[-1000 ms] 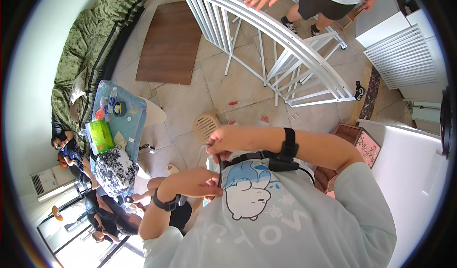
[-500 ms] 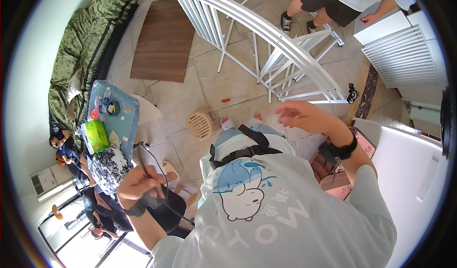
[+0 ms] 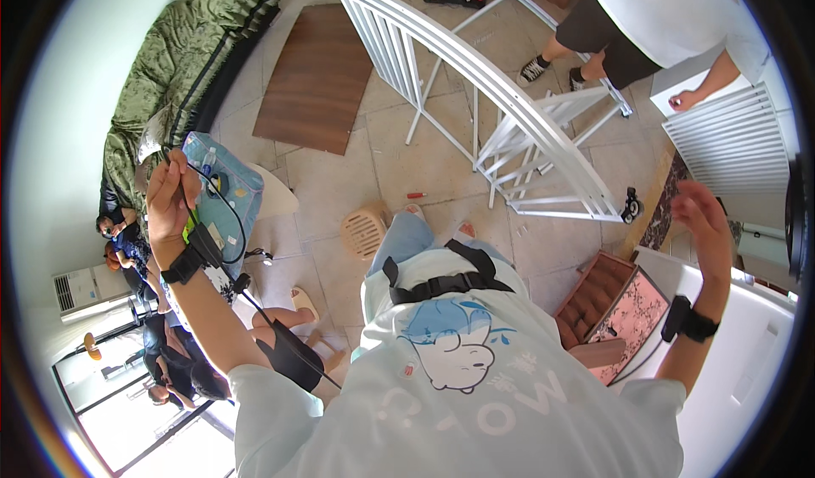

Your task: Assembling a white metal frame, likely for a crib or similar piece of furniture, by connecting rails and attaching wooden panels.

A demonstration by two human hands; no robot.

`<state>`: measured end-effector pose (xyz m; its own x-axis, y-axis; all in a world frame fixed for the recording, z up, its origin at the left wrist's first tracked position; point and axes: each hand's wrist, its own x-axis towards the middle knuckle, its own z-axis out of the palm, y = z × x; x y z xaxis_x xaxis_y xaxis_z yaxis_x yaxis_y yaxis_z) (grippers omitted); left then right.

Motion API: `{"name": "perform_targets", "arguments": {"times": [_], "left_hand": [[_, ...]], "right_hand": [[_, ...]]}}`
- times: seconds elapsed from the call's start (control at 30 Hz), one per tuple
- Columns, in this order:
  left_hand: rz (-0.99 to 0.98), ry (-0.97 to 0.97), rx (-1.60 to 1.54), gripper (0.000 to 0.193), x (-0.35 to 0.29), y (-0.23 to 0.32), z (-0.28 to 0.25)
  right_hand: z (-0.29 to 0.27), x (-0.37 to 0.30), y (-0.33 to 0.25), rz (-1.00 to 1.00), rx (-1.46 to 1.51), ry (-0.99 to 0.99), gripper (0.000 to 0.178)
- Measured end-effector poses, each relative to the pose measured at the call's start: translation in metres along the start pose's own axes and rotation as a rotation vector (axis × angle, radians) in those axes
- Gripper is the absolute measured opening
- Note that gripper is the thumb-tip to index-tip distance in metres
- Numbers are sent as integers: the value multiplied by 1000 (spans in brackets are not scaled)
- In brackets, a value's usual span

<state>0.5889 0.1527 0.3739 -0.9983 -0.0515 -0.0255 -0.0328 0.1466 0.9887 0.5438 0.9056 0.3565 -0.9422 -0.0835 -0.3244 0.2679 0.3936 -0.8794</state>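
Raised at the left, my left hand (image 3: 172, 194) has its fingers closed around a thin black cable (image 3: 244, 227). The cable loops down beside the forearm, where a black wristband (image 3: 182, 264) sits. A small dark module on the line hangs near that wrist. My right hand (image 3: 703, 215) is lifted at the right with fingers loosely bent and apart, holding nothing. Round its wrist is another black band (image 3: 699, 325) with a box, from which a cord runs down. Behind my left hand stands a small table with a blue cloth (image 3: 242, 191), partly hidden by the hand and cable.
A white slatted metal frame (image 3: 475, 66) stands ahead, with another person (image 3: 654, 28) behind it. A brown board (image 3: 314, 79), plastic stool (image 3: 365, 233) and red-handled tool (image 3: 416, 195) are on the floor. A pink patterned box (image 3: 632, 308) and white panel (image 3: 755, 342) are at right.
My left hand has risen up and to the left with the cable. My right hand has swung outward to the right, away from my body. The view has shifted slightly.
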Motion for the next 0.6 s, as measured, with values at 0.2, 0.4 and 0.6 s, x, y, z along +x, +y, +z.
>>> {"name": "perform_targets", "arguments": {"times": [0.2,0.4,0.6], "left_hand": [[-62,13,59,29,46,3,15],[-400,-535,232,27,159,-66,133],[-252,-1262,261,40,201,-160,213]], "right_hand": [[4,-6,-12,-3,105,142,29],[107,107,-34,-207,292,107,30],[243,174,-25,-119,355,23,30]]}}
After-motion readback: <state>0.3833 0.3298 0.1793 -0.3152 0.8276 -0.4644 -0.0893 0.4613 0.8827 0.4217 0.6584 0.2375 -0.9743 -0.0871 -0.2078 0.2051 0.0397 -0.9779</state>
